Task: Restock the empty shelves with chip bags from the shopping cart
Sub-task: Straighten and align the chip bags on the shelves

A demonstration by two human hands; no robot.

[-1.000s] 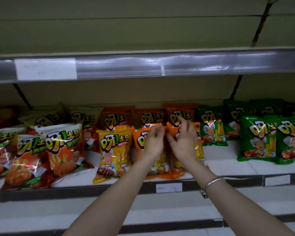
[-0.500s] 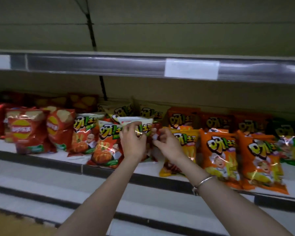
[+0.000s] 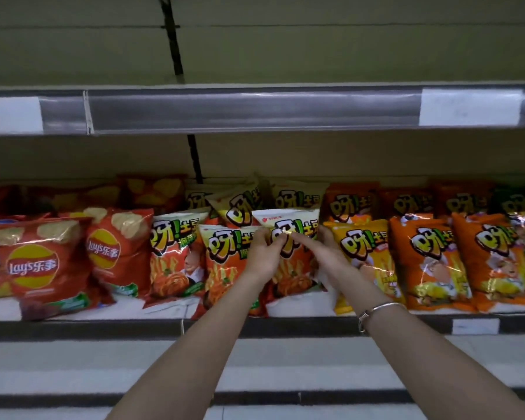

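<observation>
**Both hands settle a chip bag into the front row**

At the centre of the frame the left hand (image 3: 262,256) and right hand (image 3: 328,256) meet on one white-topped chip bag (image 3: 288,218) printed with orange fries. It stands upright on the shelf (image 3: 103,327). A matching bag (image 3: 225,268) is just beside it to the left, and a yellow bag (image 3: 367,253) touches its right side. The left hand's fingers are curled onto the upper front of the bag, pinching the film. The right hand takes the bag's right edge, with one finger laid across the front and the others tucked behind. A bracelet (image 3: 376,310) sits on the right wrist.

The bag looks light and puffed with air, so it should need little force to lift. The film is glossy and probably slippery, and the contents are brittle, so a hard squeeze on the belly could crush them. The safer hold is likely the flat sealed strip at the top or the side seams. A soft bag of this kind tends to slump forward, so leaning it back on the row behind should help it stand.

Red Lay's bags (image 3: 34,265) fill the lower left of the frame, and orange bags (image 3: 428,262) run off to the right. The upper shelf (image 3: 255,107) shows no stock from this angle, and the shopping cart is out of view
</observation>
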